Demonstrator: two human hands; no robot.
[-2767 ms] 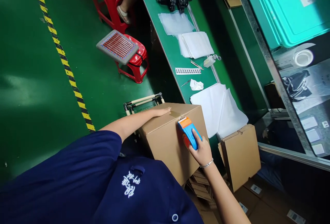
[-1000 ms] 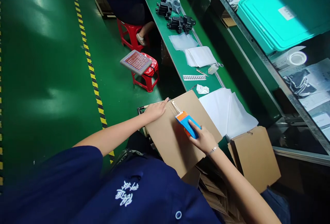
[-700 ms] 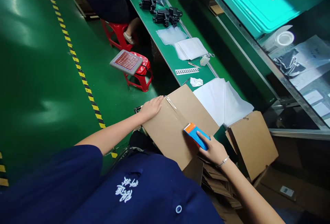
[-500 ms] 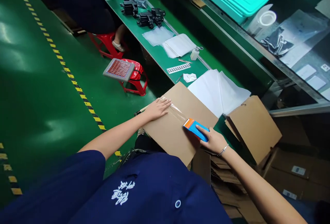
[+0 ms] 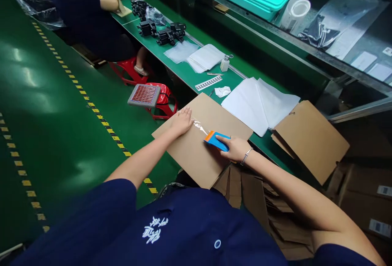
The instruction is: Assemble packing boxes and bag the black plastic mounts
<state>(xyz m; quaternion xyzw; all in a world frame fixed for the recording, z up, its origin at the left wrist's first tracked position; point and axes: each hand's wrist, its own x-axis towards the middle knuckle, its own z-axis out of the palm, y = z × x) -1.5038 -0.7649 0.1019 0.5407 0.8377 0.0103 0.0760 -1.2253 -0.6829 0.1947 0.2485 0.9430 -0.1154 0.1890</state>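
blue tape dispenser (image 5: 219, 142), one, sits in the curled right hand (image 5: 239, 150); left hand (image 5: 183, 121) lies flat upon one cardboard box (image 5: 197, 162); two red stools (image 5: 165, 98) stand beyond.

dispenser (image 5: 219, 141): blue, orange | box (image 5: 196, 157): brown | shirt (image 5: 190, 225): navy, white lettering (image 5: 154, 230) | stools (image 5: 163, 91): red | floor line (image 5: 110, 130): yellow-black stripes

Since the earliest picture, the blue tape dispenser (image 5: 218, 142) has moved from the edge of the cardboard box (image 5: 194, 155) inward over its face, leaving a glossy tape strip (image 5: 198, 126) behind.
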